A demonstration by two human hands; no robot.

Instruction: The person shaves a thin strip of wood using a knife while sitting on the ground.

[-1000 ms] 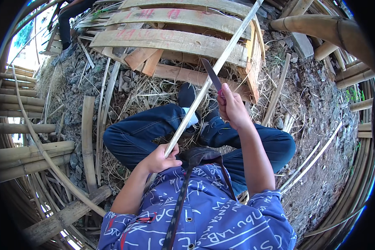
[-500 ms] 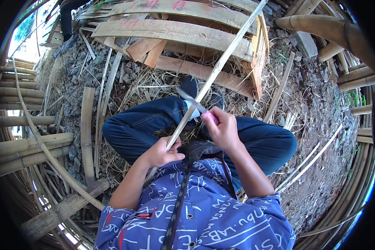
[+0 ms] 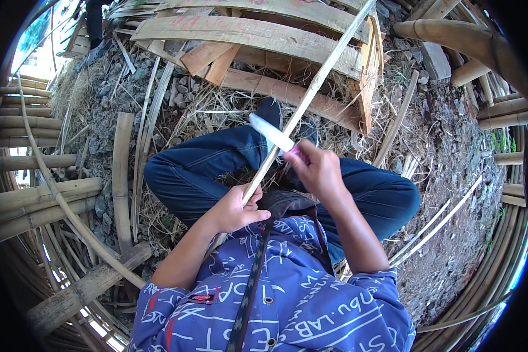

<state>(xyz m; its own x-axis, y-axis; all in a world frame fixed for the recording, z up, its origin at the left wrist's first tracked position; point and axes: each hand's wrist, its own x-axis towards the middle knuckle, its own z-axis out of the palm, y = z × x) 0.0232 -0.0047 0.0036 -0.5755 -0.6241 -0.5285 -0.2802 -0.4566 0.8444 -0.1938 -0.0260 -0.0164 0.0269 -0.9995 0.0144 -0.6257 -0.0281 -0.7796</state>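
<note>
A long pale bamboo strip (image 3: 314, 88) slants from my lap up past the wooden crate to the top right. My left hand (image 3: 236, 211) is closed around its lower part, the thumb stretched to the right. In my right hand (image 3: 317, 170) is a knife (image 3: 271, 132), its pink handle mostly hidden by the fingers. The broad blade, bright with glare, lies across the strip above my left hand and points to the upper left. Whether the edge bites into the strip I cannot tell.
A slatted wooden crate (image 3: 246, 34) lies beyond my feet. My crossed legs (image 3: 199, 170) are beneath my hands. Bamboo poles (image 3: 122, 176) and cut strips lie on the stony, straw-strewn ground. Stacked bamboo (image 3: 47, 202) stands left, thick poles (image 3: 446, 32) upper right. Another person's leg (image 3: 94, 23) shows upper left.
The knife blade has turned so its flat side now catches the light. My right hand has shifted slightly right, and my left hand with the strip has moved a little right and up.
</note>
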